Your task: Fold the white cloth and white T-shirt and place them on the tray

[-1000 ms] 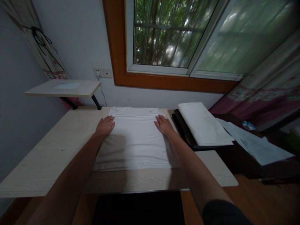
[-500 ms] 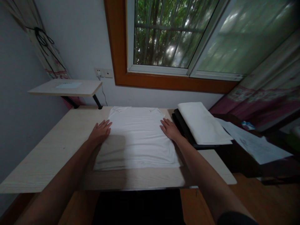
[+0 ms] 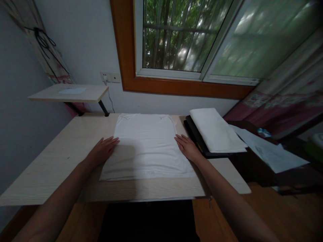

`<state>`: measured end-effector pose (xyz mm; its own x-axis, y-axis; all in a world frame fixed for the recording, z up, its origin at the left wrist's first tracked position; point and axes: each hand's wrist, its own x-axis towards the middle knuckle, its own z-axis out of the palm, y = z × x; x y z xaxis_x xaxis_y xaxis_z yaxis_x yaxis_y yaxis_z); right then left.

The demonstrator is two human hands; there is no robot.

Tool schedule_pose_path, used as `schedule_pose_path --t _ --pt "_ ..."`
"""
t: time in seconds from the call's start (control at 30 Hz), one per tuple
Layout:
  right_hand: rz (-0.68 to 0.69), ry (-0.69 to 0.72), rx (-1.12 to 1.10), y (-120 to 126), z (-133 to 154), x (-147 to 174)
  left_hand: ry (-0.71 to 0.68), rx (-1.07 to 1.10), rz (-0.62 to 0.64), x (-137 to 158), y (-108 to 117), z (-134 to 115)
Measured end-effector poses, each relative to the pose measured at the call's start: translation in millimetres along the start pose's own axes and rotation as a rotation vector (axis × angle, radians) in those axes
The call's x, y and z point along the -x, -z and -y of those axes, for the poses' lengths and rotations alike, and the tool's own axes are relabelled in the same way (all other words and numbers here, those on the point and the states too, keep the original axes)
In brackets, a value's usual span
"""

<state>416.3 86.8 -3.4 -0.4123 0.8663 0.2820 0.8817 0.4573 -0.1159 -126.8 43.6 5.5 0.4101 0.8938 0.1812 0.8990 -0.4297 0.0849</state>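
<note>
A white cloth garment (image 3: 148,148), perhaps a folded shirt, lies spread flat on the wooden desk (image 3: 58,144). Faint creases cross its lower half, and its far corners are turned in. My left hand (image 3: 103,150) rests at the garment's left edge with the fingers stretched out over the fabric. On the opposite edge lies my right hand (image 3: 187,147), its fingers extended and its fingertips on the cloth. Neither hand grasps anything.
Right of the garment, a folded white sheet (image 3: 217,129) tops a black flat object (image 3: 193,132). Papers (image 3: 270,149) lie farther right on a dark surface. A raised shelf (image 3: 70,93) stands at the back left, and a window (image 3: 181,37) is behind the desk.
Both hands have slid a little toward me along the garment's side edges. The garment stays flat in place; the view has shifted slightly.
</note>
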Motion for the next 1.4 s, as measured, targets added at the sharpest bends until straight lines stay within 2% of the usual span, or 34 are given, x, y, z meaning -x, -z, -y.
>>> schedule_pose_path --t 0.37,0.6,0.8,0.97,1.1,1.17,1.27,1.4 --pt "0.027 -0.074 0.035 -4.3 -2.4 -34.4 0.058 -0.101 0.033 -31.7 3.0 21.7" --pt "0.027 -0.082 0.045 -6.2 -2.8 -40.7 0.108 -0.064 0.049 -37.3 3.7 17.5" --pt "0.016 -0.048 0.006 -2.8 -4.4 -26.5 0.078 -0.021 0.021 -16.1 1.5 14.9" --pt "-0.049 -0.012 -0.077 4.8 -1.5 -6.9 -0.108 0.138 -0.08 11.6 8.1 9.0" --pt "-0.135 0.1 -0.244 20.3 13.3 12.6 -0.204 0.246 -0.157 34.8 21.1 -8.1" --pt "-0.107 0.148 -0.321 29.9 24.5 22.6 -0.199 0.289 -0.141 44.9 27.2 -18.2" --pt "0.013 0.166 -0.428 42.4 41.1 36.8 -0.189 0.337 -0.067 56.9 31.8 -28.4" --pt "0.076 0.203 -0.5 51.2 50.1 53.7 -0.186 0.34 -0.063 67.0 28.4 -28.4"
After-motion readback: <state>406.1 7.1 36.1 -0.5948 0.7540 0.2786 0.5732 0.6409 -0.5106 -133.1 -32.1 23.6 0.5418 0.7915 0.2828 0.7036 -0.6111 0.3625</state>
